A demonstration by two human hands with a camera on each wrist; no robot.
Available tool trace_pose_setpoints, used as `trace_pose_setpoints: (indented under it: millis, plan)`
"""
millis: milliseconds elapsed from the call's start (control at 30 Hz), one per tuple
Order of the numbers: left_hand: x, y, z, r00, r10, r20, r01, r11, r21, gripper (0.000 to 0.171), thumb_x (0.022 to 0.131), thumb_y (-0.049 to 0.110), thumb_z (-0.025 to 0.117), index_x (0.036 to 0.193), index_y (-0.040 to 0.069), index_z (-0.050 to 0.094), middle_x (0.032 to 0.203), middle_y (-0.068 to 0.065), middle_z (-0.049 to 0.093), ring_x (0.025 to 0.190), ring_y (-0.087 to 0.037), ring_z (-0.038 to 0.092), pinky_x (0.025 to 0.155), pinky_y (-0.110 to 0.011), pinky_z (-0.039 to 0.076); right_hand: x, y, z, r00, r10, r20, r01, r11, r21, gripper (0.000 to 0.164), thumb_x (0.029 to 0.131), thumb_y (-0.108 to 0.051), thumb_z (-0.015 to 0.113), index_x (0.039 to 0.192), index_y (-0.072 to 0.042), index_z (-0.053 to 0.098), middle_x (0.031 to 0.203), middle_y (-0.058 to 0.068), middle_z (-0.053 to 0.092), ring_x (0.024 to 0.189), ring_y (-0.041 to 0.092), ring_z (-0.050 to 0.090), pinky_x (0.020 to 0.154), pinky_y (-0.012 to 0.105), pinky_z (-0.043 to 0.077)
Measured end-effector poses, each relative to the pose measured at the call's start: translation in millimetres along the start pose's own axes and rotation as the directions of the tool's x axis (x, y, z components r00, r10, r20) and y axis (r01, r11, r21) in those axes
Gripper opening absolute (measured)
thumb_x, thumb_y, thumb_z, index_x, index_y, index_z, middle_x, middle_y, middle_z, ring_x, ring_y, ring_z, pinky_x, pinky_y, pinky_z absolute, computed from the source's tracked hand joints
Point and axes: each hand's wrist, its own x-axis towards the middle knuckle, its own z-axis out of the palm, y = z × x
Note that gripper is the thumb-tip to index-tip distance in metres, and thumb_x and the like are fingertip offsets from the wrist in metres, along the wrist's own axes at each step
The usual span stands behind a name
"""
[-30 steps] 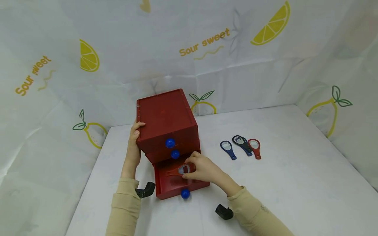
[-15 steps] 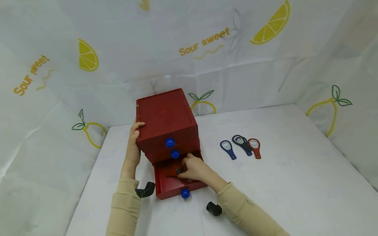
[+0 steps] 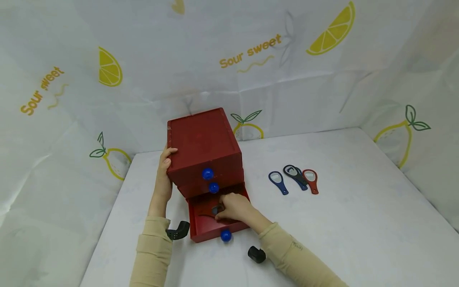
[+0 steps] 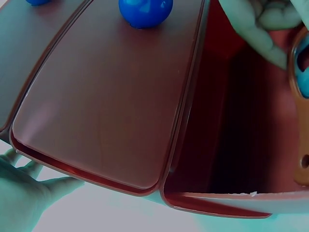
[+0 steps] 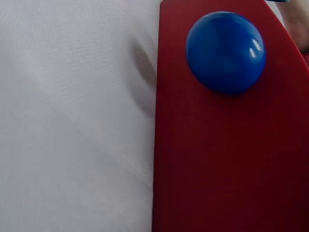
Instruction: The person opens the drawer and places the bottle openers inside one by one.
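Note:
My left hand rests against the left side of a red drawer cabinet, a fingertip over its top edge. In the left wrist view, that hand's fingers lie spread along the cabinet's side. The bottom drawer is pulled out, with a blue knob on its front. Inside it, my right hand pinches a red bottle opener by its head, the handle pointing left. The right wrist view shows only the drawer front and knob; the opener is hidden there.
To the right lie several bottle openers: a blue one apart, a black one overlapping another blue one, and a red one beside them. Behind the white table hangs a lemon-print cloth. Two upper drawers are closed.
The right hand has moved left and a little lower inside the drawer with the red bottle opener, covering more of it. The left hand and cabinet have stayed in place.

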Motion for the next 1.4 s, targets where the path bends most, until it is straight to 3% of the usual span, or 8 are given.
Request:
trace_pose_setpoints:
  millis: [167,467,700,900,1000,1133,1267,1400]
  plan:
    - [-0.3,-0.2,0.4,1.0,-0.001,-0.002,0.001,1.0,-0.001,0.038,0.092,0.041,0.028,0.126,0.03,0.041,0.154,0.018,0.009,0.133,-0.02,0.021,0.095,-0.037,0.032,2,2,3,1.0,-0.01,-0.016,0.009,0.999,-0.05,0.027,0.076,-0.035,0.073,0.089,-0.012,0.066,0.067,-0.006,0.055,0.06,0.007,0.047,0.053,0.022,0.038]
    - [-0.6,-1.2,0.2,1.0,0.001,-0.002,-0.001,1.0,-0.005,0.039,0.092,0.043,0.029,0.127,0.03,0.04,0.154,0.018,0.007,0.133,-0.02,0.022,0.094,-0.036,0.032,1,2,0,1.0,-0.009,-0.002,0.009,0.999,-0.041,0.032,0.077,-0.034,0.072,0.099,-0.012,0.067,0.077,-0.004,0.063,0.068,0.009,0.053,0.058,0.024,0.044]
    - [-1.1,-0.9,0.6,1.0,-0.002,-0.005,0.002,1.0,-0.01,0.038,0.092,0.043,0.029,0.126,0.031,0.041,0.154,0.018,0.007,0.131,-0.021,0.024,0.092,-0.035,0.035,-7,1,-11,0.999,-0.032,0.008,0.032,0.999,0.021,0.032,0.079,-0.03,0.071,0.104,-0.01,0.067,0.074,-0.004,0.059,0.069,0.009,0.05,0.061,0.023,0.042]
    - [-1.1,-1.0,0.5,1.0,0.016,-0.01,-0.016,1.0,-0.009,0.033,0.092,0.04,0.029,0.121,0.033,0.044,0.155,0.017,0.009,0.132,-0.021,0.024,0.091,-0.032,0.036,-16,4,-23,0.999,-0.054,-0.002,0.054,0.995,0.079,0.034,0.081,-0.03,0.07,0.108,-0.009,0.065,0.065,-0.006,0.053,0.061,0.007,0.046,0.054,0.021,0.038]
    - [-1.4,-1.4,0.9,0.999,0.033,-0.017,-0.033,0.999,-0.019,0.03,0.093,0.039,0.03,0.118,0.034,0.046,0.155,0.015,0.01,0.132,-0.02,0.024,0.09,-0.031,0.037,-22,10,-32,0.996,-0.091,-0.013,0.092,0.988,0.121,0.033,0.081,-0.027,0.069,0.108,-0.009,0.065,0.07,-0.005,0.055,0.064,0.008,0.048,0.056,0.022,0.04]
    - [-1.5,-2.1,1.3,0.999,0.045,-0.02,-0.045,0.999,-0.024,0.03,0.093,0.04,0.031,0.118,0.035,0.047,0.155,0.014,0.011,0.132,-0.02,0.024,0.089,-0.03,0.038,-29,24,-45,0.99,-0.143,-0.015,0.144,0.972,0.187,0.034,0.083,-0.027,0.068,0.111,-0.009,0.064,0.089,0.0,0.061,0.08,0.012,0.054,0.069,0.025,0.047]
    - [-1.2,-2.8,1.0,0.999,0.042,-0.02,-0.042,0.999,-0.023,0.03,0.093,0.042,0.031,0.118,0.035,0.047,0.155,0.014,0.011,0.131,-0.021,0.025,0.089,-0.03,0.039,-36,44,-55,0.99,-0.133,-0.053,0.142,0.949,0.28,0.035,0.086,-0.029,0.065,0.114,-0.008,0.063,0.102,0.004,0.064,0.091,0.016,0.057,0.08,0.033,0.05]
    - [-1.1,-2.5,0.9,0.999,0.038,-0.023,-0.039,0.999,-0.031,0.028,0.093,0.041,0.033,0.116,0.034,0.048,0.155,0.014,0.013,0.131,-0.021,0.026,0.088,-0.03,0.039,-44,67,-61,0.986,-0.073,-0.146,0.118,0.938,0.326,0.033,0.086,-0.028,0.064,0.112,-0.007,0.064,0.104,0.006,0.065,0.095,0.019,0.058,0.084,0.041,0.05]
